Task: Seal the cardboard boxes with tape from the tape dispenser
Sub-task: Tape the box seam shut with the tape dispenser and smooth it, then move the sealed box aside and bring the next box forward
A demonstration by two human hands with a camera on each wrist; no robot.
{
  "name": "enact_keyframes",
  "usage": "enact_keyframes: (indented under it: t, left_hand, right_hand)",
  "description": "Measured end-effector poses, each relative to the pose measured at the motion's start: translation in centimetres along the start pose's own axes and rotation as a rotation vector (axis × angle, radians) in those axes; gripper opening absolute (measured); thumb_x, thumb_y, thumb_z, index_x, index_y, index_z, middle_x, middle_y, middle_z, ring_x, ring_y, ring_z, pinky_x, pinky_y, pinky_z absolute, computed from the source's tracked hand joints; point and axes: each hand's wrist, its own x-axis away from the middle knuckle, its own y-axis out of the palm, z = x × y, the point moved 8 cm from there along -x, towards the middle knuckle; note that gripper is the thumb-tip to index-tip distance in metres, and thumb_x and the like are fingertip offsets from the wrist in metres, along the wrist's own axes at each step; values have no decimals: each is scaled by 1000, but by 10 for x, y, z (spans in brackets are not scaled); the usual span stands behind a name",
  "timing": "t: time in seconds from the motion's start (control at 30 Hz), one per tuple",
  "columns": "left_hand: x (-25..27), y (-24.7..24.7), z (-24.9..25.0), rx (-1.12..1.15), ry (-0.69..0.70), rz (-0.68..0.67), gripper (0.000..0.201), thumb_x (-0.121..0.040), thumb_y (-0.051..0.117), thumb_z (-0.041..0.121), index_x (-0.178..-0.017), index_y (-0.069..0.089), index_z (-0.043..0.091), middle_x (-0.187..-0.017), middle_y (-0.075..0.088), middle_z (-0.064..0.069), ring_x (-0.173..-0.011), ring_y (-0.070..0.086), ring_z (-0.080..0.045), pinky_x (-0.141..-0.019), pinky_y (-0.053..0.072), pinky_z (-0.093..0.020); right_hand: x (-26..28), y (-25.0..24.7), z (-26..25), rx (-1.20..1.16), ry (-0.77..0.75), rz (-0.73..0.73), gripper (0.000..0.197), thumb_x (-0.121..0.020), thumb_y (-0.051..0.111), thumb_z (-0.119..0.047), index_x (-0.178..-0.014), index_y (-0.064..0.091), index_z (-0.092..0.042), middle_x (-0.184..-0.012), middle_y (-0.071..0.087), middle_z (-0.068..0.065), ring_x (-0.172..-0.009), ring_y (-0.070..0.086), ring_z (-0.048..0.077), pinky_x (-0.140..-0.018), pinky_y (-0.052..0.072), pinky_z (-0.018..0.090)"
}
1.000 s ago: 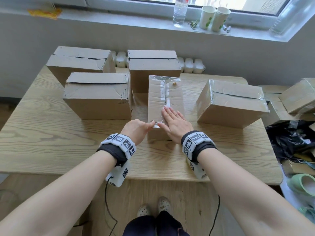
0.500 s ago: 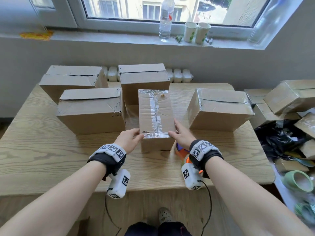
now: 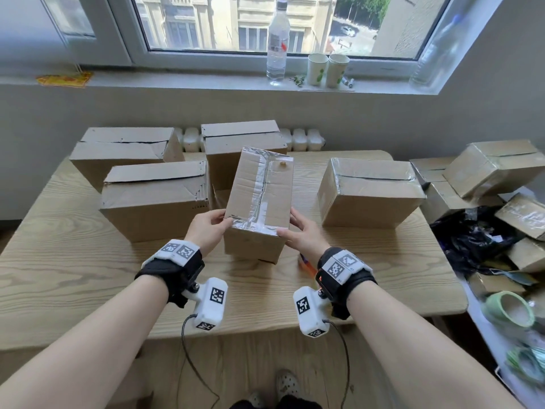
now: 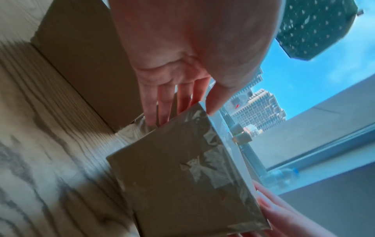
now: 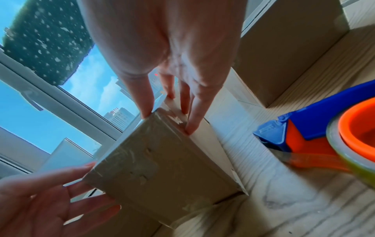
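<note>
While both hands grip it, the box hides their fingers.

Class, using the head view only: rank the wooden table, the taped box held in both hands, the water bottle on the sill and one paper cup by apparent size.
1. Wooden table
2. Taped box
3. Water bottle
4. Paper cup

Bottle and cup stand farther away, so their true sizes are unsure.

- Each bare forearm wears a black wrist strap with a white marker band.
- A white camera block with black square codes and a thin cable hangs below each.
</note>
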Motion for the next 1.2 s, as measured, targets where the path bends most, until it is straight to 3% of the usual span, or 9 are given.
enact_keyframes:
  t: [0.13,0.27,0.4,0.53,0.63,0.73,0.87,1.03,1.2]
  left_hand:
    - [12,-2,17,172,4,-34,39,-89,62,17,-128,58,13,-110,67,-5,-86,56,-14,-71,46,-26]
    - [22,-1,55,291,35,-93,44,-90,61,22,-133,51,24,-111,65,-1,-87,59,-14,-82,47,-32]
    - [23,5,107,352,111,-145,37,-94,54,18,-131,52,24,-99,65,3,-64,64,-2,-55,51,-17]
    - [18,27,148,326,149,-213,42,-92,56,25,-134,49,28,-119,63,-2,-89,66,-16,-60,55,-20]
    - [9,54,173,299,166,-264,42,-93,55,27,-134,49,32,-124,61,-2,-100,63,-21,-64,54,-26]
    - [-1,87,196,281,167,-317,37,-95,51,27,-132,49,33,-125,60,-3,-107,61,-25,-72,54,-31]
    - [-16,138,212,254,108,-377,32,-98,46,28,-128,46,36,-122,56,0,-109,53,-24,-86,45,-38]
    - [-42,189,221,231,63,-364,30,-97,45,24,-125,50,34,-120,53,0,-102,53,-23,-82,46,-35]
    - [-70,207,226,247,36,-336,30,-93,44,18,-118,54,32,-116,55,-3,-96,55,-23,-78,51,-36]
  right_hand:
    - [15,-7,-23,-76,-7,49,67,-90,57,1,-146,31,-25,-123,58,-7,-105,57,10,-77,51,19]
    - [25,-20,-54,-141,-35,82,67,-92,57,-5,-149,27,-26,-135,54,4,-106,58,16,-83,50,30]
    - [35,-44,-87,-146,-125,147,66,-91,60,-13,-147,30,-31,-133,55,2,-105,59,13,-81,51,35]
    - [42,-76,-111,-153,-185,214,65,-92,59,-17,-147,29,-33,-134,54,-1,-104,58,7,-66,51,26]
    - [47,-107,-121,-151,-223,274,61,-94,56,-20,-147,28,-29,-133,55,0,-109,57,7,-85,53,35]
    - [46,-143,-120,-166,-219,314,59,-94,54,-22,-147,31,-28,-132,57,-1,-112,57,9,-105,42,44]
    - [43,-188,-110,-181,-189,351,57,-94,53,-18,-147,32,-26,-126,56,-14,-120,53,12,-106,40,50]
    - [30,-240,-91,-187,-134,404,55,-94,55,-16,-145,35,-23,-109,58,-19,-103,60,9,-90,52,47]
    - [13,-271,-86,-91,-134,440,50,-92,59,-16,-139,44,-18,-134,54,4,-122,53,18,-102,45,47]
